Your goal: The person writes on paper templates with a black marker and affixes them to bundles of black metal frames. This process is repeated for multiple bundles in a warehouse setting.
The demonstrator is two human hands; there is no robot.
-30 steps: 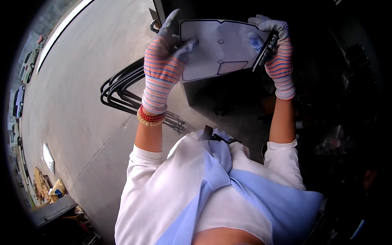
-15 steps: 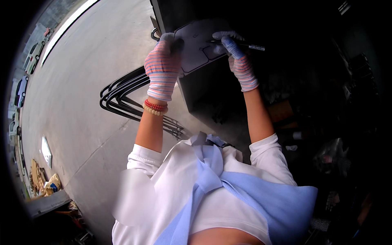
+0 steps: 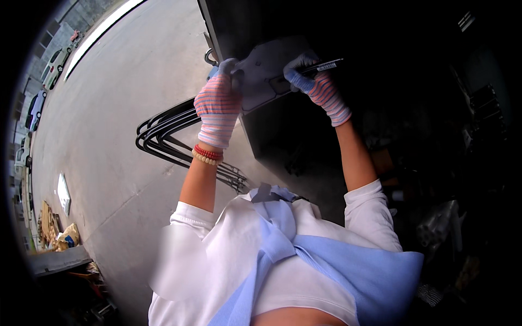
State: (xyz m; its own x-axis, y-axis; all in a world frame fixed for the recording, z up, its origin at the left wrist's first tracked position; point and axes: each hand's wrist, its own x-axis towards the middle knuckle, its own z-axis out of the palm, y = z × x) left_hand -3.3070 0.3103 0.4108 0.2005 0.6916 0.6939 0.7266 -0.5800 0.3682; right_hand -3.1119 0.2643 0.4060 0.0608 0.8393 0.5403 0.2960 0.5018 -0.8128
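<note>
Black pen (image 3: 327,66) clasped in our right hand (image 3: 322,89), we pinch a pale sheet (image 3: 265,68) with our left hand (image 3: 218,103).

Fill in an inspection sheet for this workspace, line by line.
Surface: grey floor, a thin line crossing it; support beneath the sheet too dark to tell.
Job's things: pale sheet with dark outlines; black pen.
Clutter: bent black rods; wood scraps at lower left.
Hands: gloved left hand at the sheet's left edge, grip unclear; gloved right hand holds the pen.
Cables: nothing seen.
Surroundings: parked cars far left; deep shadow right.
</note>
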